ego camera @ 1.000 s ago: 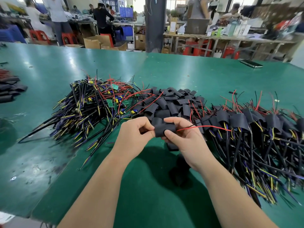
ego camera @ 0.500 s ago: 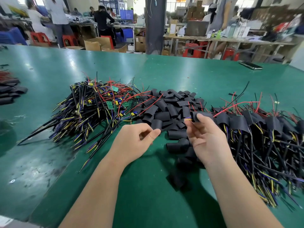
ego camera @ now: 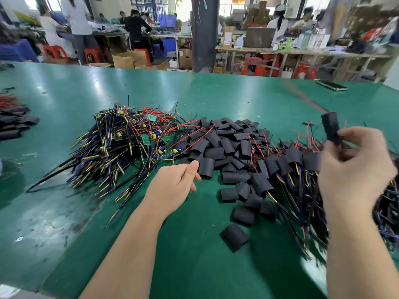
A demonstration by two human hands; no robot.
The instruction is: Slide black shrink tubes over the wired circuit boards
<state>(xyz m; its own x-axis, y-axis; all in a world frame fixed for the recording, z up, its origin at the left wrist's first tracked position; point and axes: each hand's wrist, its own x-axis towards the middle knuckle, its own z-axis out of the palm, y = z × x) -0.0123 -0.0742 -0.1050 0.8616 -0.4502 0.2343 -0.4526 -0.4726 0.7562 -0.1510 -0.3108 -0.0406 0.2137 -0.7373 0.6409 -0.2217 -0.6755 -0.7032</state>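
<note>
right hand (ego camera: pixel 354 169) is pinching one sleeved board (ego camera: pixel 330 128), holding it raised over the finished pile (ego camera: pixel 291 165) at the right. it's motion-blurred, with a red lead (ego camera: pixel 311 102) streaking off its top. left hand (ego camera: pixel 172 186) is hovering loose and gripping nothing, thumb tip just beside the loose shrink tubes (ego camera: pixel 226 145) heaped mid-table. bare wired boards (ego camera: pixel 133 143) are lying tangled to the left on the green table (ego camera: pixel 64 93).
</note>
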